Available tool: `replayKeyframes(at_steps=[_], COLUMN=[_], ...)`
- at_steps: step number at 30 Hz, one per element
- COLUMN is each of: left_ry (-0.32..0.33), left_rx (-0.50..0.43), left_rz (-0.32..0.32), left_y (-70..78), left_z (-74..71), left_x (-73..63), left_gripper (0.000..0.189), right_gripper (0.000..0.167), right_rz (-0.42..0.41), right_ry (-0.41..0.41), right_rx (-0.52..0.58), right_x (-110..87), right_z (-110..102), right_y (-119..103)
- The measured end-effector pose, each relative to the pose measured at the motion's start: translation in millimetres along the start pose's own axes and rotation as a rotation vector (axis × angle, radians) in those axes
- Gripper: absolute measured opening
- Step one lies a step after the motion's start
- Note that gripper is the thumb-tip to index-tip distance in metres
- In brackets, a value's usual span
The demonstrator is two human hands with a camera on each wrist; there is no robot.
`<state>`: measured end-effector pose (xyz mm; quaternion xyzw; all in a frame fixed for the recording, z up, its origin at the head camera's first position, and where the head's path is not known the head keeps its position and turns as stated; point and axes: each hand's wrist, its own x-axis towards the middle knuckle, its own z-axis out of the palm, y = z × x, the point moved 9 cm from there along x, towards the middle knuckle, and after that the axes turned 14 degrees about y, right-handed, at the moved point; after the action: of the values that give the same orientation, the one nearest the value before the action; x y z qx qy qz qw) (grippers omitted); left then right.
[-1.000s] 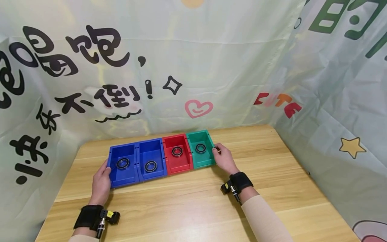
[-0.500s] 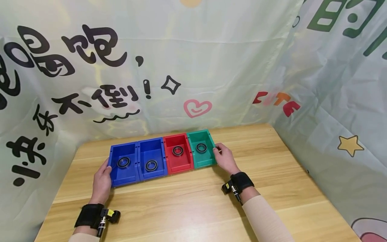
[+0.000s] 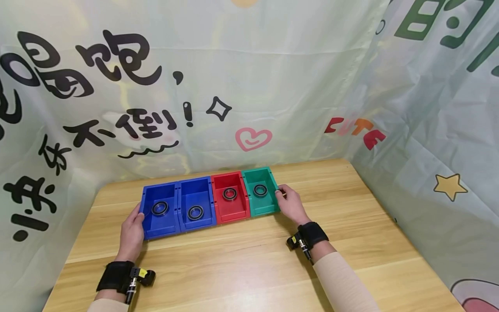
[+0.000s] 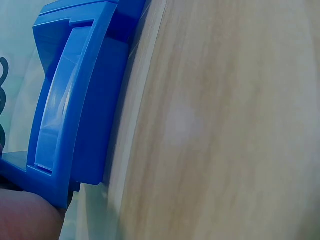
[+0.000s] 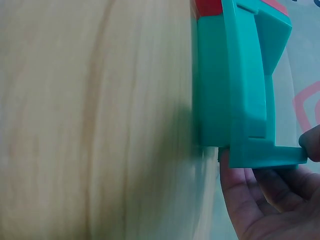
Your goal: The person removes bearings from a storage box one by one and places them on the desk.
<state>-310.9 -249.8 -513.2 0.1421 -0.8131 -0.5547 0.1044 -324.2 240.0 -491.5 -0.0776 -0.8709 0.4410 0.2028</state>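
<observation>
Four joined bins stand in a slanting row: a left blue bin (image 3: 161, 227), a second blue bin (image 3: 195, 190), a red bin (image 3: 231, 212) and a green bin (image 3: 264, 206). Each has one ball bearing lying flat inside, such as the left bearing (image 3: 153, 209) and the green bin's bearing (image 3: 255, 191). My left hand (image 3: 131, 234) grips the left blue bin's outer side, thumb at its near corner. At the other end my right hand (image 3: 291, 206) holds the green bin, thumb on its rim and fingers under its edge in the right wrist view.
The wooden table (image 3: 249, 268) extends in front of the bins and to the right. A printed cloth backdrop (image 3: 288, 99) hangs behind and along the sides. Each wrist wears a black strap with a small camera, such as the left camera (image 3: 147, 278).
The row of bins, with both hands on its ends, has shifted slightly to the right against the table and backdrop. Both grips look the same, and the bearings stay in their bins.
</observation>
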Motion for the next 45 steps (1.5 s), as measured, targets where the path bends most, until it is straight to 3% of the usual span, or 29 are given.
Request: replayKeyframes(at_steps=[26, 36, 45], left_ry=[-0.013, -0.016, -0.022], left_rx=[-0.013, -0.008, -0.008], left_rz=[0.026, -0.006, 0.017], left_y=[3.4, 5.6, 5.5], left_z=[7.2, 10.7, 14.1], left_x=[3.0, 1.4, 2.6], left_gripper=[0.052, 0.050, 0.051], right_gripper=[0.030, 0.029, 0.026], right_rz=[0.010, 0.008, 0.009], right_ry=[0.010, 0.013, 0.023], right_rx=[0.006, 0.006, -0.006], right_x=[-1.3, -0.9, -0.9], right_z=[-6.7, -10.9, -13.3], right_y=[3.1, 4.3, 8.0])
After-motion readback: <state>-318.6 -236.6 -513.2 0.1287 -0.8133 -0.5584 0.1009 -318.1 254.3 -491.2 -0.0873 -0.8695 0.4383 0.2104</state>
